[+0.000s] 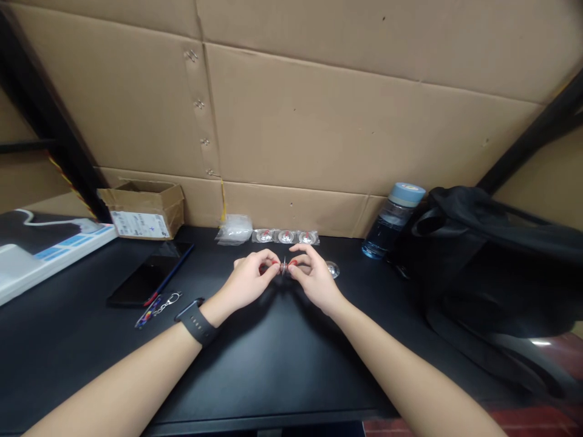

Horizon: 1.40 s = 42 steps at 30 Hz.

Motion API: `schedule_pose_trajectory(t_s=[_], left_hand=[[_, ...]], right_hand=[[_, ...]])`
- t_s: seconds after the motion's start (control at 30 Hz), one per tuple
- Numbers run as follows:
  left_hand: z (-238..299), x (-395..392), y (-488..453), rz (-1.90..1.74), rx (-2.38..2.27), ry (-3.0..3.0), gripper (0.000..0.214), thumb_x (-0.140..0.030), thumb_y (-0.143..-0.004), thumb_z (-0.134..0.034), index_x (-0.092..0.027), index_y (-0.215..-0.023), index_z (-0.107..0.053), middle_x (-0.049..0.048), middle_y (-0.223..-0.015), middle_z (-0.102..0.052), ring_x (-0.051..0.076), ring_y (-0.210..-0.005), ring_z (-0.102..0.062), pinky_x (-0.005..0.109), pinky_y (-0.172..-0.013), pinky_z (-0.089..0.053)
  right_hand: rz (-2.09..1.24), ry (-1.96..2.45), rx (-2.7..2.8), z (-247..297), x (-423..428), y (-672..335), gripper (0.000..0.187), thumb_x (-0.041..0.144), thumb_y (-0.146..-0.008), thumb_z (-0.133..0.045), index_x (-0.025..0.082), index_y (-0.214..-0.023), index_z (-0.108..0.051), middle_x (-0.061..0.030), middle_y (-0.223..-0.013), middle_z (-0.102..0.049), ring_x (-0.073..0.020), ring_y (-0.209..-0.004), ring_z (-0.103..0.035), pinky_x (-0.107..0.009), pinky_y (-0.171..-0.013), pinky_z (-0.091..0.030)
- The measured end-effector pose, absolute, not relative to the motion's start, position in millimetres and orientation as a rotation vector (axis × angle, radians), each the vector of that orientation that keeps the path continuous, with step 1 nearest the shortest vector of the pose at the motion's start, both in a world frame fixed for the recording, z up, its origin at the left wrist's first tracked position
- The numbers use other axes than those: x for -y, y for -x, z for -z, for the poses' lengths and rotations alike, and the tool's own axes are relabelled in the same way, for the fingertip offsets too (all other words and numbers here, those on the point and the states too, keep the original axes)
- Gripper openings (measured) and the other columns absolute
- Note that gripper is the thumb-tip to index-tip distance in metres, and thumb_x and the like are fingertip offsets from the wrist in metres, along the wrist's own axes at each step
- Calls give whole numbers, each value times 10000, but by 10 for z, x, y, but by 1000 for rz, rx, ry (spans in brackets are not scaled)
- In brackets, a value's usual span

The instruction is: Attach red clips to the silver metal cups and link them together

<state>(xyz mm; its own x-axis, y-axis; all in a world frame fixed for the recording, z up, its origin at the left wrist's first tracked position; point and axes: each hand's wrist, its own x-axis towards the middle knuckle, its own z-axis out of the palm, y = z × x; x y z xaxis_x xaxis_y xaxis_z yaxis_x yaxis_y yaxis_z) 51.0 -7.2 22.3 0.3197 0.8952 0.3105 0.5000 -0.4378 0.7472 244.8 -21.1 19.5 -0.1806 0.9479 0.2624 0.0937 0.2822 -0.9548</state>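
Observation:
Above the black table, my left hand (254,274) and my right hand (315,276) face each other, fingertips closed in a pinch. Between them a small thin metal disc (284,266) stands edge-on, with red parts on both sides at my fingertips. Its exact kind cannot be made out, and my fingers hide much of it. A round shiny metal piece (334,269) lies on the table just beyond my right hand, partly covered by it. Behind my hands, several shiny round pieces with red middles (286,237) lie in a row in clear wrapping.
Left of the row sits a pile of clear plastic bags (235,230). An open cardboard box (148,209), a power strip (68,249), a dark phone (152,273) and a keychain (157,309) are on the left. A blue-lidded bottle (392,221) and black backpack (496,261) stand right.

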Motion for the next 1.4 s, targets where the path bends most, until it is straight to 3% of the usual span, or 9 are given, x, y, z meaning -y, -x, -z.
schedule_pose_trajectory(t_s=[0.2,0.37,0.67,0.87,1.03,1.17,1.23,1.4], left_hand=[[-225,81,-518,-949,-1242,-2081,131,-356,-959,-559,-254,-943,-640,-17,-895,-762,191,-805,-688,333,-832,-476],[-220,77,-511,-979,-1201,-2044,162,-375,-965,-549,-243,-967,-644,-11,-901,-761,186,-823,-696,314,-834,-490],[-191,39,-510,-1052,-1151,-1984,178,-381,-950,-577,-228,-951,-669,3,-917,-762,176,-830,-700,288,-810,-509],[-208,49,-499,-1031,-1118,-2041,143,-350,-951,-579,-227,-943,-652,6,-957,-754,182,-893,-694,289,-820,-496],[-306,10,-391,-1009,-1352,-2269,201,-384,-982,-525,-251,-978,-676,12,-1021,-749,221,-994,-652,388,-929,-453],[-297,-111,-153,-917,-1871,-2496,275,-380,-967,-520,-255,-901,-756,68,-1342,-652,355,-1269,-483,529,-982,-386],[-246,-164,-47,-750,-2029,-2526,285,-400,-952,-531,-272,-953,-785,77,-1449,-581,404,-1331,-412,577,-980,-374],[-142,-220,44,-504,-2101,-2530,435,-459,-1007,-409,-240,-1155,-754,102,-1497,-548,421,-1346,-407,625,-977,-374]], right_hand=[[-1217,965,1501,-211,235,-2445,374,324,-885,-666,304,-1253,-597,22,-969,-554,-138,-747,-740,-317,-728,-632],[-1279,933,1509,-202,220,-2445,316,354,-879,-697,273,-1183,-716,-19,-1011,-601,-171,-868,-728,-324,-758,-628],[-1271,894,1410,-269,255,-2422,346,400,-830,-780,281,-1155,-782,-39,-1122,-566,-151,-843,-708,-315,-771,-608],[-1270,873,1439,-251,249,-2420,512,335,-690,-897,266,-1181,-770,-44,-1224,-569,-169,-937,-708,-351,-938,-575],[-1207,919,1488,-272,223,-2459,504,344,-709,-876,260,-1192,-763,-67,-1275,-632,-176,-941,-706,-355,-930,-573],[-1161,981,1517,-299,173,-2541,486,345,-727,-859,241,-1191,-759,-80,-1212,-712,-181,-885,-712,-358,-889,-578],[-1127,986,1531,-302,141,-2580,479,346,-726,-855,230,-1181,-762,-89,-1231,-711,-186,-883,-714,-358,-880,-578],[-1060,992,1555,-291,78,-2630,471,340,-725,-843,222,-1174,-766,-92,-1272,-683,-169,-859,-711,-350,-880,-576]])
